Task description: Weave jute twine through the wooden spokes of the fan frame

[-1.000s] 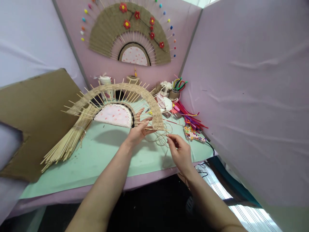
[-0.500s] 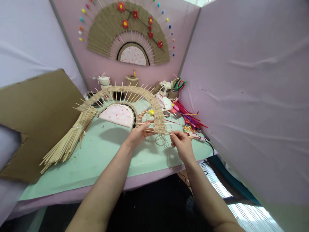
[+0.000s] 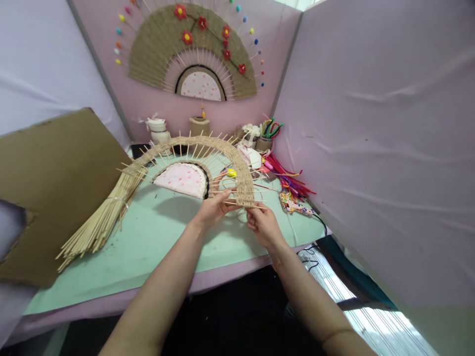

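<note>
A half-round woven fan [image 3: 244,180] with thin sticks spreading outward is held up over the table. Its centre is a pink spotted half-circle [image 3: 181,179] edged in black and white. My left hand [image 3: 215,206] grips the fan's sticks near the right end, between the centre and the woven band. Just below the band's right end, my right hand [image 3: 262,223] is closed in a pinch on twine at the outer stick tips; the fingers partly hide it. Loose loops of twine [image 3: 241,215] hang behind the hands.
A bundle of sticks [image 3: 100,222] and a cardboard sheet [image 3: 55,198] lie at left. Behind stand a white bottle [image 3: 158,129] and a twine spool [image 3: 199,126]. Pipe cleaners [image 3: 291,180] and a floral-patterned glue gun [image 3: 296,203] lie at right. A finished fan [image 3: 152,54] hangs on the wall.
My right hand has moved left and slightly down, close under the band's end. The twine loops below have drawn in. My left hand keeps its hold on the fan.
</note>
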Motion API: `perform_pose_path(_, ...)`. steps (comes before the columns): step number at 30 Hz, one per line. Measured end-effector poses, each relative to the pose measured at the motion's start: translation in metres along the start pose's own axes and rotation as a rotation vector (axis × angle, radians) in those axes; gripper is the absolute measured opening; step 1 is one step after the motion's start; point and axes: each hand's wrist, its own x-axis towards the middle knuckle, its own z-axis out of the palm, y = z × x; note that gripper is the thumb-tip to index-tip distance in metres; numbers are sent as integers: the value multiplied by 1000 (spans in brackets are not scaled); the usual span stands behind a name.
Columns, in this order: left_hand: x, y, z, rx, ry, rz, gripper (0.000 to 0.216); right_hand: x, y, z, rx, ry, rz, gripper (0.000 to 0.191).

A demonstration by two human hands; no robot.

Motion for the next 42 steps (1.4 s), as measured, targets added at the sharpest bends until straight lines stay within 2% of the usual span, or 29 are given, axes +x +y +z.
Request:
perform_pose_path(5, 1, -1, 1, -8, 47, -25, 56, -2, 0, 2, 80, -79, 124, 21)
perform_pose_path(9, 1, -1, 3, -10, 40, -55, 42, -1, 2, -1, 125, -121, 156, 25)
perform_pose_path(15, 0, 2, 3, -53, 74, -14, 57, -5, 12, -12, 80, -108, 72, 32)
perform_pose_path(17, 0, 3, 2, -56, 72, -25, 55, -5, 14, -18, 37, -78, 39, 33)
perform_pose_path(20, 1, 3, 0, -54, 43, -59, 49, -2, 14, -27, -86, 0, -57, 31)
perform_pose_path(27, -1, 1, 0, -29, -2, -79, 65, 3, -2, -41, -403, 223, -381, 30)
perform_pose_path(32, 0, -1, -2, -4, 18, -133, 47, -2, -16, -44, -576, 366, -614, 31)
perform_pose_path(35, 1, -1, -3, 11, 18, -158, 42, -5, -21, -45, -625, 414, -694, 30)
perform_pose_path(42, 1, 0, 0, 12, 31, -148, 52, -10, -28, -47, -803, 456, -948, 30)
